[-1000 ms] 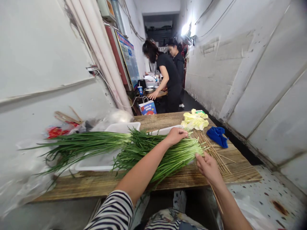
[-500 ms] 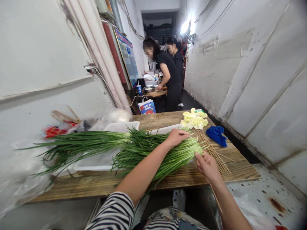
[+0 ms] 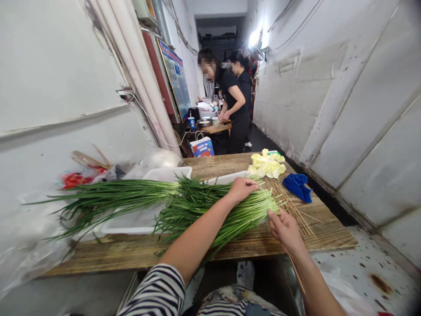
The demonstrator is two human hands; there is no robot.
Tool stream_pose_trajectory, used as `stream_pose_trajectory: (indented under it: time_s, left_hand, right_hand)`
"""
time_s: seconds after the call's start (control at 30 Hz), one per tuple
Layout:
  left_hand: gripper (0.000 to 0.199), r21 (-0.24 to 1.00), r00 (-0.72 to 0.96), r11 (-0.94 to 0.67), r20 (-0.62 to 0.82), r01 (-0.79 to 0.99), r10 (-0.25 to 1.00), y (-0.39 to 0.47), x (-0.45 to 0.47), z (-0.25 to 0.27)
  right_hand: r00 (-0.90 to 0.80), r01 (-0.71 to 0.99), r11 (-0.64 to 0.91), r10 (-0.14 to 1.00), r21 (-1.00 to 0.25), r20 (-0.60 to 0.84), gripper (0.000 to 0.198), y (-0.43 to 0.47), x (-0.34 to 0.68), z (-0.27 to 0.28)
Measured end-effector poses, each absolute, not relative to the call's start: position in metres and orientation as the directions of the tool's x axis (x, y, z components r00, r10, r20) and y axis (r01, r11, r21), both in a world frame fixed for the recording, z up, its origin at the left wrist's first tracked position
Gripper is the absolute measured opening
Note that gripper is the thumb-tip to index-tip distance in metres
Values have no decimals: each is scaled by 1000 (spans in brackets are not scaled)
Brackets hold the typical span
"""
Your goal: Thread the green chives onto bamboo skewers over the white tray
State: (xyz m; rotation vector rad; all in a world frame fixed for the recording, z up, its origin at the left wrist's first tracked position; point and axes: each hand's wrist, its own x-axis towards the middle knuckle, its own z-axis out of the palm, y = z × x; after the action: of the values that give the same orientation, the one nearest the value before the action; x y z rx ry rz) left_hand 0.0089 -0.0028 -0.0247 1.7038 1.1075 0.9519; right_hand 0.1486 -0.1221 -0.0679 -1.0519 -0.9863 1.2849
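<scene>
A thick heap of garlic chives [image 3: 210,210] lies across the table, leafy ends to the left and pale cut ends to the right. Over its upper right part is my left hand [image 3: 242,188], closed, thumb and fingers pinching at the pale stem ends. My right hand [image 3: 285,226] is closed at the lower right of the heap, its fingertips touching the stem ends. A thin wooden skewer [image 3: 297,273] runs out below it toward me, held in the palm. More loose skewers [image 3: 289,204] lie fanned out just right of the chives.
A second chive bunch [image 3: 115,197] rests over white plastic trays [image 3: 131,226]. Pale cabbage leaves [image 3: 267,165] and a blue cloth [image 3: 297,187] are at the table's right side. Plastic bags [image 3: 161,158] crowd the left. Two people in black [image 3: 235,96] stand farther back by another table.
My hands and the chives have hardly moved. In the background, the nearer person has straightened a little and drawn both hands together above the board.
</scene>
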Motion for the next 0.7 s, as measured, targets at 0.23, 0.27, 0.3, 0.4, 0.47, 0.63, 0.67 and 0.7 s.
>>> stream_pose_trajectory:
  time_s: [0.23, 0.27, 0.3, 0.4, 0.47, 0.63, 0.67, 0.7]
  left_hand:
    - [26, 939, 303, -221, 136, 264, 943, -2, 10, -26]
    - [26, 940, 299, -218, 136, 263, 945, -2, 10, -26]
    - [25, 941, 296, -215, 134, 262, 946, -2, 10, -27]
    - [25, 943, 290, -208, 130, 259, 948, -2, 10, -27]
    - [25, 945, 287, -204, 126, 257, 949, -2, 10, -27]
    - [26, 944, 286, -199, 120, 265, 951, -2, 10, -27]
    - [26, 943, 283, -198, 119, 267, 952, -2, 10, -27]
    - [26, 943, 279, -197, 119, 268, 953, -2, 10, -28]
  right_hand:
    - [56, -238, 5, 998, -971, -9, 39, -122, 149, -66]
    - [53, -240, 3, 999, -971, -10, 39, -122, 149, -66]
    - [52, -243, 2, 999, -970, -11, 39, -122, 149, -66]
    - [51, -238, 5, 999, -971, -8, 40, -123, 148, -66]
    - [51, -228, 7, 999, -974, -5, 40, -123, 148, -66]
    - [47, -221, 5, 999, -975, -5, 40, -122, 148, -65]
    - [47, -220, 5, 999, -975, -5, 40, -122, 148, -65]
    - [47, -220, 6, 999, -976, -4, 40, -122, 148, -65]
